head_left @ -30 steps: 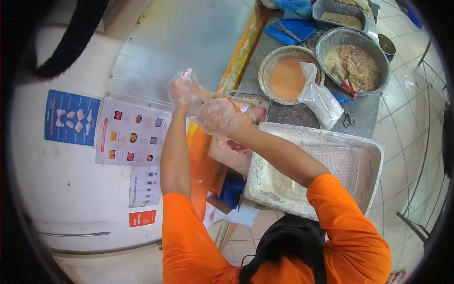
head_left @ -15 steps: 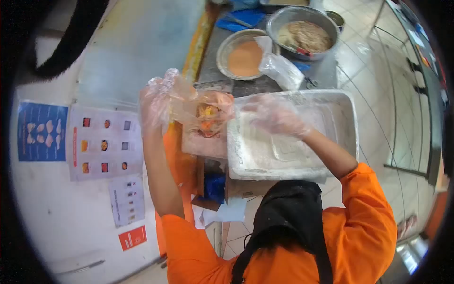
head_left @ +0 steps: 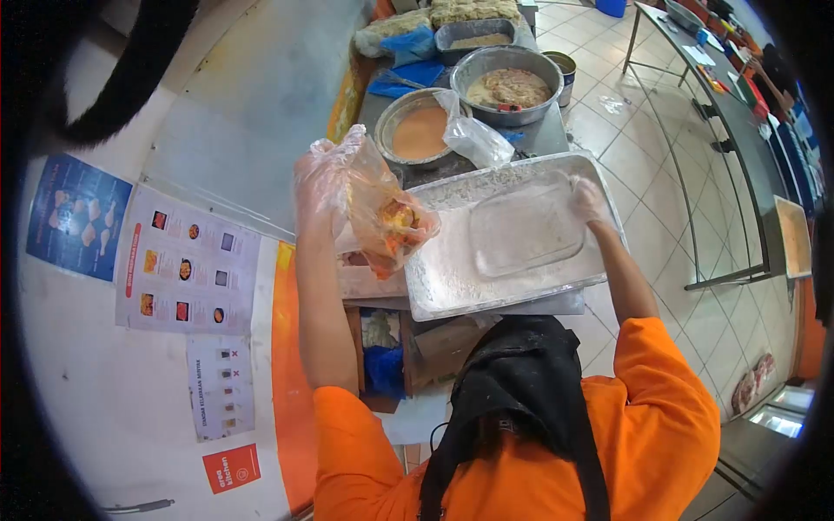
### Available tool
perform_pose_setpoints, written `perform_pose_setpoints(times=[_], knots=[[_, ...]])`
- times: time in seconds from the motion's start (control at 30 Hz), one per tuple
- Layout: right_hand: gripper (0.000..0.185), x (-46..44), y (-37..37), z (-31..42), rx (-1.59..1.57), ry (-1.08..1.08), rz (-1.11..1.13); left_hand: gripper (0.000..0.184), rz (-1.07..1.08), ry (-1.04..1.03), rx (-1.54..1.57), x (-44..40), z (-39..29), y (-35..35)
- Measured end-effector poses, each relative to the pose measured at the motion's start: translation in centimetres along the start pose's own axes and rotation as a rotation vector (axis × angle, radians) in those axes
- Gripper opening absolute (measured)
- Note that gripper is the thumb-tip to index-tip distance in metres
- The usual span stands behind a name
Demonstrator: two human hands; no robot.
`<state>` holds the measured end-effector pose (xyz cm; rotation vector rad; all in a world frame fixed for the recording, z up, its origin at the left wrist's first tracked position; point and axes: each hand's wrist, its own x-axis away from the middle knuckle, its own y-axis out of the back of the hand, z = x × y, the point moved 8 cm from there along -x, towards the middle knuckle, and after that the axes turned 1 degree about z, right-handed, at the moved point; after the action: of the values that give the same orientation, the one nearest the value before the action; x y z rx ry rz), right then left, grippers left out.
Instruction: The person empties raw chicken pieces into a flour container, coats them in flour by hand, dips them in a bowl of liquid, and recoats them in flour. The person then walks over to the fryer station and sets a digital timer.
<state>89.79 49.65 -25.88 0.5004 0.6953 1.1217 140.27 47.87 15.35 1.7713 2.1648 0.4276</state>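
Observation:
My left hand (head_left: 317,178), in a clear plastic glove, grips the top of a clear plastic bag (head_left: 369,195). Inside the bag shows a lump of yellow and orange-red food (head_left: 400,217) whose kind I cannot make out. The bag hangs over the left end of a large metal tray (head_left: 443,286) dusted with white powder. My right hand (head_left: 589,200), also gloved, is closed at the right-hand corner of a clear rectangular plastic container (head_left: 521,230) lying in the tray.
Behind the tray stand a bowl of orange liquid (head_left: 423,135), a crumpled plastic bag (head_left: 473,139) and a metal basin of pale food (head_left: 512,87). A cardboard box (head_left: 378,352) sits below. At left is a white wall with posters (head_left: 187,269); a person (head_left: 773,69) is far right.
My left hand has lifted the bag up off the surface left of the tray. My right hand has moved across the tray to the container's right corner. The view has shifted.

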Motion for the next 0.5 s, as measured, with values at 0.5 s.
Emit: perform_pose_setpoints(times=[0.5], knots=[[0.056, 5.2, -6.9, 39.3, -0.154, 0.410, 0.025, 0.037, 0.148, -0.210, -0.264, 4.7, 0.3, -9.3]])
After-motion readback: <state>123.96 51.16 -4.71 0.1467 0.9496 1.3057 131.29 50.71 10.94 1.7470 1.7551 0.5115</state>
